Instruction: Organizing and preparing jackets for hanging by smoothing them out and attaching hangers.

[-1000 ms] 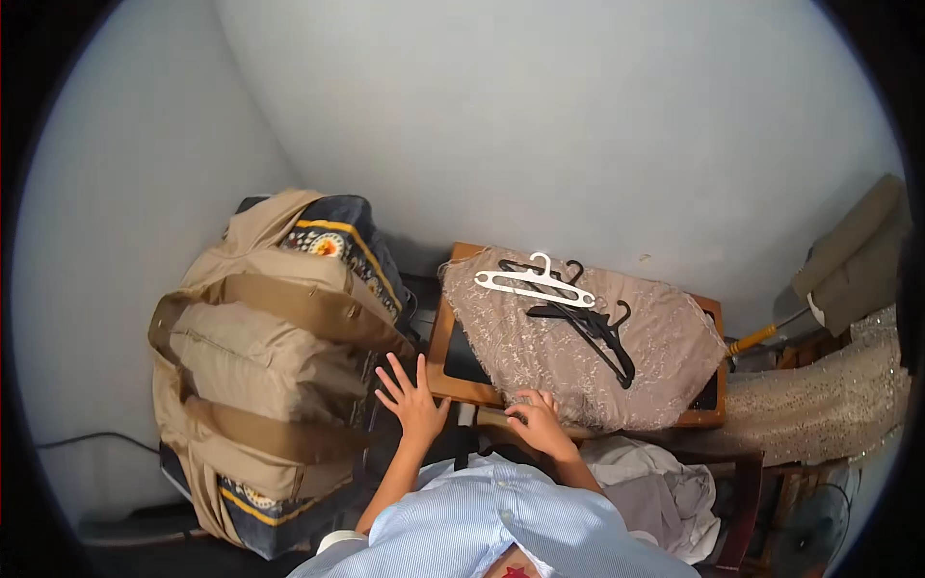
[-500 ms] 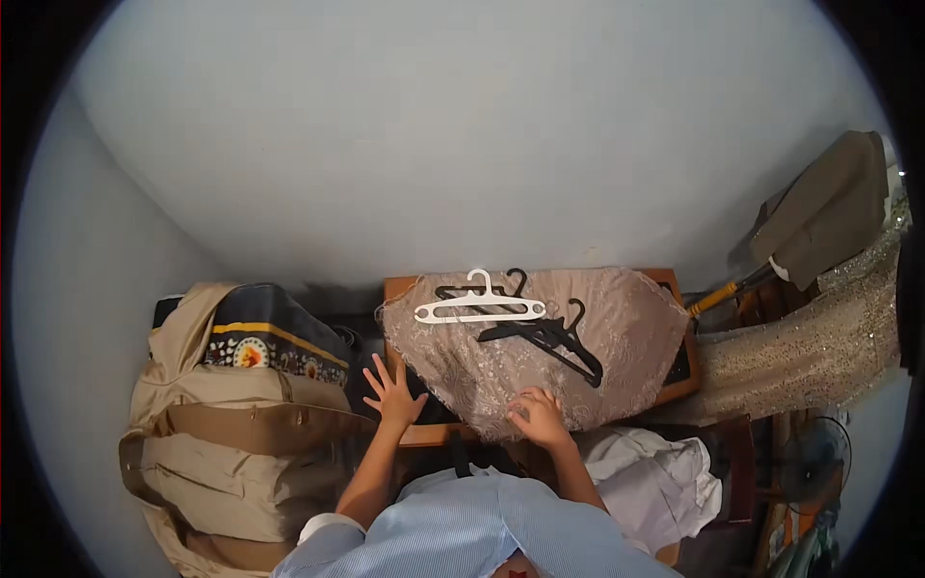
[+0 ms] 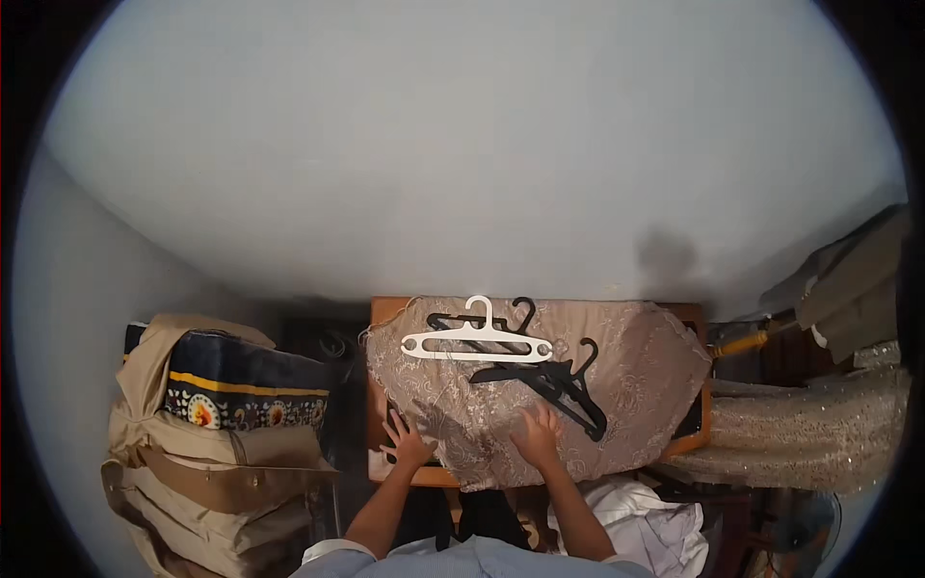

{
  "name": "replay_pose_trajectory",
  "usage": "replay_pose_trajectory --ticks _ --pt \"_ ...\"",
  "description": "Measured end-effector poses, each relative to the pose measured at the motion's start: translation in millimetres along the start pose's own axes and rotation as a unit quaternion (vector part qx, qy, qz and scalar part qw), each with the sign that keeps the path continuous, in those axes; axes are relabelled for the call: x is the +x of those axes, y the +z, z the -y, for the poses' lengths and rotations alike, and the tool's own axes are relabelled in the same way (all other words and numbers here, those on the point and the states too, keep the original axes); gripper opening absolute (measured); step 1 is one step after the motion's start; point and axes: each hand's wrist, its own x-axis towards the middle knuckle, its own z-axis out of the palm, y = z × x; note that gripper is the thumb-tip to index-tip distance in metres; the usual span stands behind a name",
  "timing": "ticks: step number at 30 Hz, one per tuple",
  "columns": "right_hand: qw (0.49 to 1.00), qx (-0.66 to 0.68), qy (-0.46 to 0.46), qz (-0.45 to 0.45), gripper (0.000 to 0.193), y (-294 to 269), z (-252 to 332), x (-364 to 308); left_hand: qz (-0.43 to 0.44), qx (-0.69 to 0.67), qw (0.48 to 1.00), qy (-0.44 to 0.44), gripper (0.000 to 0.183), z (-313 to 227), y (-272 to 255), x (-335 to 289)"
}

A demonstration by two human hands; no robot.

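Observation:
A pinkish-beige lace cloth (image 3: pixel 641 385) lies over a wooden table (image 3: pixel 382 318), its lower edge hanging past the near side. On the cloth rest a white hanger (image 3: pixel 477 347) and black hangers (image 3: pixel 559 385); one of these is partly under the white one. With fingers spread, my left hand (image 3: pixel 409 445) is at the cloth's left edge. My right hand (image 3: pixel 538 438) is over the cloth's near middle, just below the black hangers, fingers stretched out. Neither hand holds anything. Whether the palms press on the cloth I cannot tell.
At left a beige bag or garment (image 3: pixel 231 462) is piled with a dark patterned cloth (image 3: pixel 246 371). White fabric (image 3: pixel 641 530) lies near right, below the table. A sequined cloth (image 3: pixel 800 424) and a yellow handle (image 3: pixel 740 343) are at right. A wall (image 3: pixel 462 144) stands behind.
The view has tilted, so the table sits lower in the picture. My right hand's curled fingers have stretched out on the cloth. My left hand has come closer to the cloth's edge.

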Motion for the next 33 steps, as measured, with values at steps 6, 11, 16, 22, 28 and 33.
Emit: replay_pose_trajectory --ticks 6,11,16,22,28,33 --pt "0.995 -0.097 0.015 0.016 0.082 48.3 -38.5 123.1 0.044 0.023 0.999 0.021 0.103 -16.3 56.5 30.4" --pt "0.994 -0.111 0.002 -0.014 0.094 48.6 -44.0 187.1 0.05 0.012 0.999 0.003 0.09 -19.0 58.7 49.2" --pt "0.994 -0.105 0.013 -0.018 0.098 48.3 -67.1 206.9 0.029 -0.048 0.998 -0.02 0.083 0.4 46.9 55.4" --pt "0.994 -0.092 0.052 -0.018 0.103 41.6 -74.5 209.1 0.009 -0.072 0.993 -0.093 0.078 37.2 55.5 46.0" --pt "0.99 -0.136 0.042 -0.024 0.098 31.0 -61.2 212.2 -0.04 -0.115 0.99 -0.078 0.077 60.2 93.1 29.7" --pt "0.978 -0.158 -0.063 -0.122 0.085 8.2 -67.9 182.4 -0.011 -0.122 0.989 -0.08 0.076 45.7 102.2 17.2"
